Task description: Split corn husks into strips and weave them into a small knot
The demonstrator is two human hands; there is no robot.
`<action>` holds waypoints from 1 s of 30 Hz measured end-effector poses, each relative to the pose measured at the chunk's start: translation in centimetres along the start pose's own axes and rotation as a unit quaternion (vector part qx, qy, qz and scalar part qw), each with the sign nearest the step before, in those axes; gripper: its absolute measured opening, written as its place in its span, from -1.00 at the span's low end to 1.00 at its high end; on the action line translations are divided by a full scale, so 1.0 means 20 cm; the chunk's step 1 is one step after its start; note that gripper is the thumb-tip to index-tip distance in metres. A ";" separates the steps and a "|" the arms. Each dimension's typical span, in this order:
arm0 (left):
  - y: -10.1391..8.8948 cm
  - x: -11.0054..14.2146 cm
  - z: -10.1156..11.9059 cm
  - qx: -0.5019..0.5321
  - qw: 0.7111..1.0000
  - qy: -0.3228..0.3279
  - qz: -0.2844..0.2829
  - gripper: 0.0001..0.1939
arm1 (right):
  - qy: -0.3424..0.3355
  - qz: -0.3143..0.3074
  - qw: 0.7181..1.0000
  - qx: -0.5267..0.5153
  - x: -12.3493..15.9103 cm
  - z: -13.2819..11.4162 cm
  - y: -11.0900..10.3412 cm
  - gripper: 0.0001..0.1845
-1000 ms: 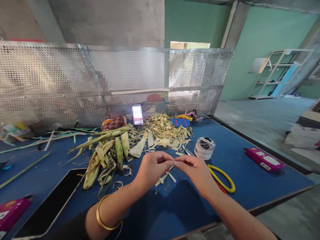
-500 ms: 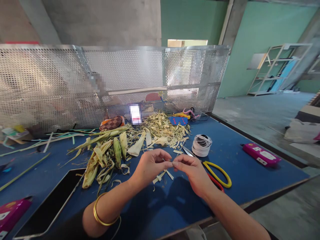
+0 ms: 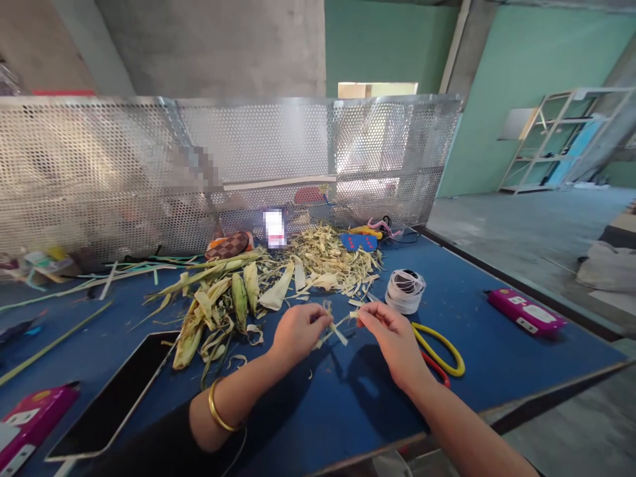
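My left hand [image 3: 301, 332] is closed in a pinch, with a thin strip of corn husk [image 3: 327, 307] poking up past its fingertips. A short gap to the right, my right hand [image 3: 392, 336] pinches a small pale piece of corn husk [image 3: 354, 315]. A thin strand appears to run from it toward the left fingers. On the blue table below lie cut husk strips [image 3: 340, 335], partly behind my left fingers. Scissors with yellow and red handles [image 3: 456, 361] lie partly hidden behind my right hand and wrist.
Whole corn husks [image 3: 239, 301] lie left of my hands, with a heap of husk scraps [image 3: 325, 255] beyond. A roll of white cord [image 3: 405, 291] stands right. A magenta box [image 3: 525, 311], a dark tablet [image 3: 116, 397] and a perforated metal screen [image 3: 263, 139] surround the work.
My hands were together at the fingertips and have drawn apart, left hand leftward and right hand slightly rightward. Husk strips now show at both fingertips. The view has shifted slightly.
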State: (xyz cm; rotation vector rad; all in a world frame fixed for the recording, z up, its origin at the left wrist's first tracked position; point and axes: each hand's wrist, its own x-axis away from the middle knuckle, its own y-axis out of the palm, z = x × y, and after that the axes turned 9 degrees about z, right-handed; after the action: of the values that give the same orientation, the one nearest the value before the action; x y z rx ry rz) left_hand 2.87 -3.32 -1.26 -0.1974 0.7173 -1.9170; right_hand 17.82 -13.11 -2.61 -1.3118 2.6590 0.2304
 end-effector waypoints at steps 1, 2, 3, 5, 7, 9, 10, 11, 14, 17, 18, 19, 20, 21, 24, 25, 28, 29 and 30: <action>-0.02 -0.01 0.01 0.084 0.995 -0.047 0.001 -0.80 | -0.005 0.009 1.000 0.008 0.00 -0.01 -0.01 -0.75; -0.05 -0.01 0.03 0.181 0.977 -0.110 -0.006 -0.81 | -0.010 0.017 1.000 0.012 -0.01 -0.03 -0.01 -0.76; -0.07 -0.01 0.04 0.278 0.946 -0.163 -0.023 -0.86 | -0.014 0.021 1.000 0.011 -0.02 -0.05 -0.02 -0.76; -0.11 0.00 0.06 0.407 0.880 -0.239 -0.057 -0.91 | -0.010 0.006 1.000 -0.002 -0.05 -0.10 -0.02 -0.77; -0.12 0.01 0.06 0.455 0.841 -0.284 -0.076 -0.93 | 0.003 -0.044 0.999 -0.009 -0.08 -0.15 0.01 -0.79; -0.12 0.03 0.05 0.464 0.825 -0.311 -0.087 -0.96 | 0.003 -0.104 0.995 0.005 -0.10 -0.19 0.06 -0.79; -0.12 0.03 0.04 0.463 0.822 -0.317 -0.094 -0.97 | -0.006 -0.132 0.991 0.017 -0.11 -0.21 0.09 -0.79; -0.11 0.03 0.03 0.463 0.820 -0.322 -0.100 -0.97 | -0.015 -0.157 0.987 0.030 -0.12 -0.22 0.12 -0.79; -0.12 0.02 0.00 0.470 0.811 -0.328 -0.118 -0.97 | -0.034 -0.195 0.978 0.065 -0.15 -0.21 0.19 -0.80; -0.11 0.02 -0.03 0.466 0.818 -0.320 -0.107 -0.87 | -0.029 -0.160 0.985 0.053 -0.19 -0.18 0.23 -0.78; -0.10 0.02 -0.03 0.448 0.837 -0.306 -0.080 -0.83 | -0.022 -0.133 0.990 0.040 -0.20 -0.16 0.24 -0.77; -0.10 0.02 -0.04 0.420 0.862 -0.282 -0.034 -0.80 | -0.014 -0.102 0.994 0.026 -0.21 -0.14 0.24 -0.75; -0.09 0.02 -0.04 0.386 0.889 -0.247 0.026 -0.79 | -0.005 -0.073 0.997 0.013 -0.22 -0.12 0.25 -0.73; -0.08 0.03 -0.04 0.352 0.909 -0.205 0.087 -0.78 | 0.004 -0.048 0.999 0.002 -0.22 -0.11 0.25 -0.71; -0.07 0.03 -0.03 0.317 0.930 -0.092 0.164 -0.74 | 0.026 -0.015 0.999 -0.018 -0.21 -0.07 0.26 -0.70; -0.06 0.04 -0.03 0.325 0.931 -0.073 0.147 -0.71 | 0.034 -0.016 0.999 -0.024 -0.19 -0.07 0.27 -0.70; -0.05 0.04 -0.03 0.346 0.932 -0.067 0.081 -0.70 | 0.056 -0.039 0.997 -0.037 -0.16 -0.06 0.28 -0.72; -0.04 0.04 -0.03 0.348 0.932 -0.077 0.068 -0.76 | 0.059 -0.049 0.996 -0.037 -0.15 -0.05 0.28 -0.73; -0.04 0.04 -0.03 0.350 0.930 -0.090 0.062 -0.80 | 0.058 -0.059 0.996 -0.033 -0.14 -0.05 0.28 -0.74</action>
State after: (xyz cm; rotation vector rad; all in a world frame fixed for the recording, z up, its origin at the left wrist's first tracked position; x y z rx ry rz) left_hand 1.57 -3.63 -1.45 0.1197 -0.1000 -1.8832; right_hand 14.93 -7.82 -0.60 -1.5419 2.6779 0.2350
